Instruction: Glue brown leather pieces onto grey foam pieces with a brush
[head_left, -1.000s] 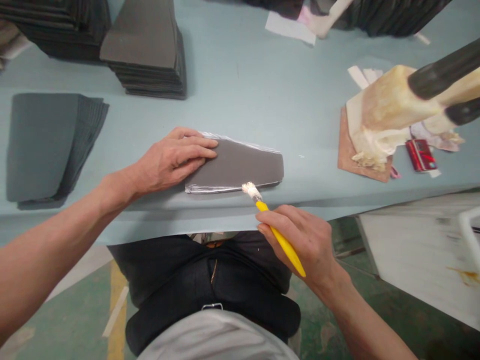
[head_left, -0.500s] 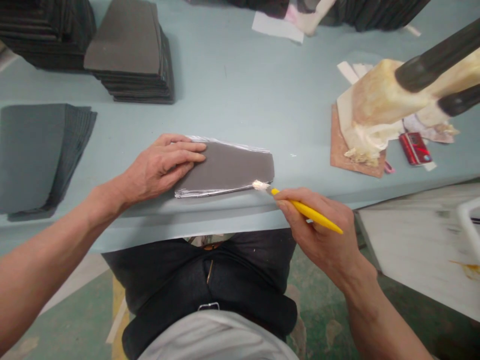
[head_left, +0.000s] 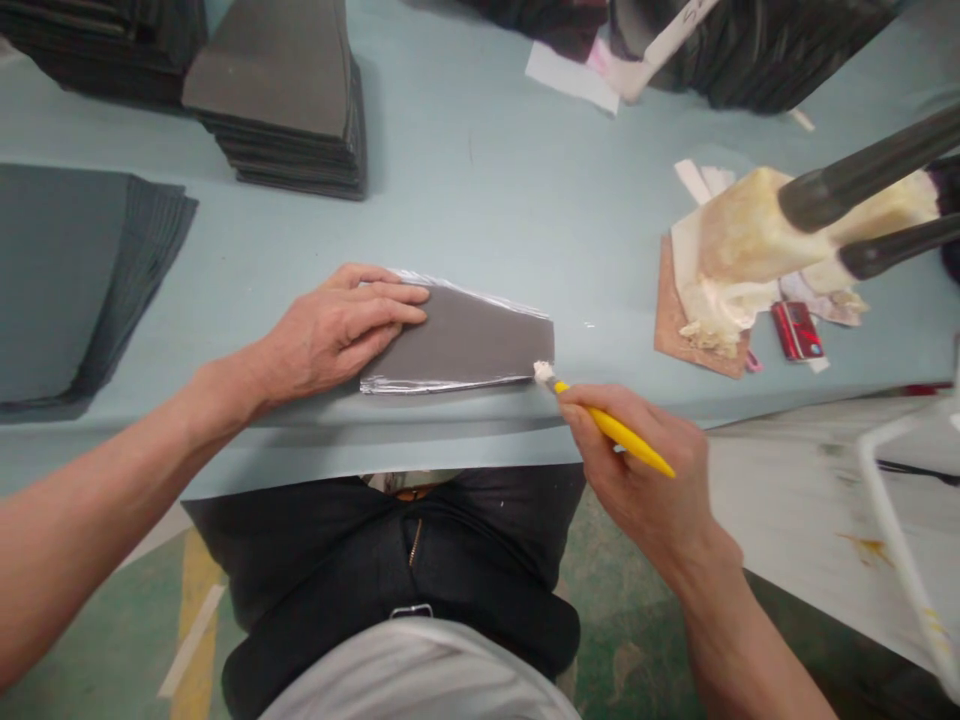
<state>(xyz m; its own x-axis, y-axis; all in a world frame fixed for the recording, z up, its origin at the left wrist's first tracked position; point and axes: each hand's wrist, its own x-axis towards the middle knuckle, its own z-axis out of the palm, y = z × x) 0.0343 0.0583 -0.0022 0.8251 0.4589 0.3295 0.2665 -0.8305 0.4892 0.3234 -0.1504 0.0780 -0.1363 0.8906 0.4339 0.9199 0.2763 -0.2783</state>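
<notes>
A small stack of grey tapered sheets (head_left: 472,340) lies on the table before me, with white glue-like streaks along its upper and lower long edges. My left hand (head_left: 352,320) rests on the stack's wide left end, fingers stretched out over the top sheet. In my right hand (head_left: 645,450) is a brush with a yellow handle (head_left: 626,440), gripped like a pen. Its white-coated bristles (head_left: 543,372) are at the lower right corner of the stack.
Taller dark stacks (head_left: 277,90) stand at the back left, and a fanned grey pile (head_left: 60,280) lies at the left. To the right, a glue-crusted container (head_left: 750,220) with dark handles sits on a brown board (head_left: 667,310), beside a red packet (head_left: 797,331). White strips (head_left: 570,78) lie farther back.
The brush has moved right along the stack's lower edge to the corner. My left hand stays on the sheets. The whole view has shifted slightly.
</notes>
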